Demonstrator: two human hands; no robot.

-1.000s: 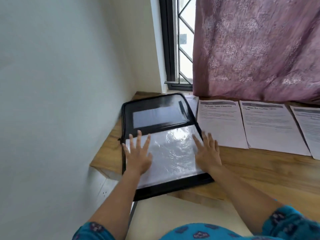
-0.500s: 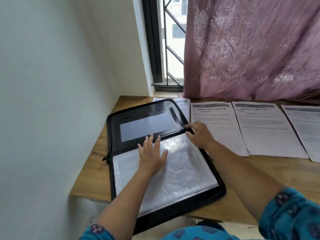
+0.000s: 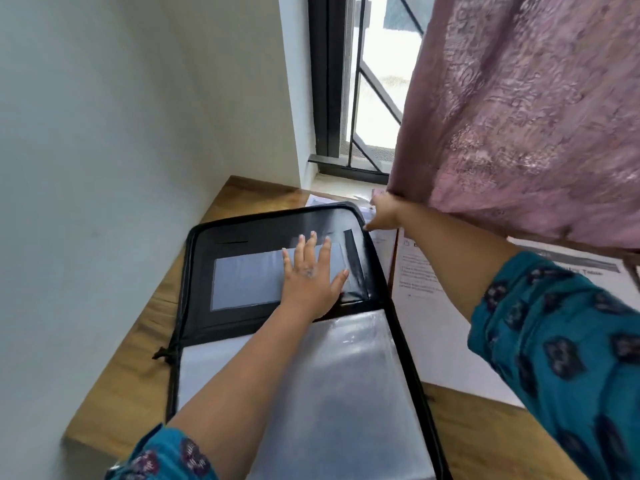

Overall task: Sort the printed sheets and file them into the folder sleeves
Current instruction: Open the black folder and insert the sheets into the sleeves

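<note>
A black zip folder (image 3: pixel 194 271) lies open on the wooden table (image 3: pixel 138 375), with its clear sleeves (image 3: pixel 346 375) on the near half. My left hand (image 3: pixel 308 275) presses flat on the grey pocket of the far cover, fingers straight. My right hand (image 3: pixel 386 213) reaches past the folder's far right corner and touches a printed sheet (image 3: pixel 318 201) that is partly tucked behind the folder; its grip is unclear. Another printed sheet (image 3: pixel 426 306) lies just right of the folder, and one more (image 3: pixel 588 265) further right, partly hidden by my sleeve.
A pink curtain (image 3: pixel 519 116) hangs over the table's far right side and brushes my right wrist. A barred window (image 3: pixel 374 81) stands behind the table's far corner. A white wall (image 3: pixel 104 133) runs close along the table's left edge.
My left hand slid from the clear sleeves up onto the far cover. My right hand moved from the folder's right edge to the sheet at its far corner. The view came closer.
</note>
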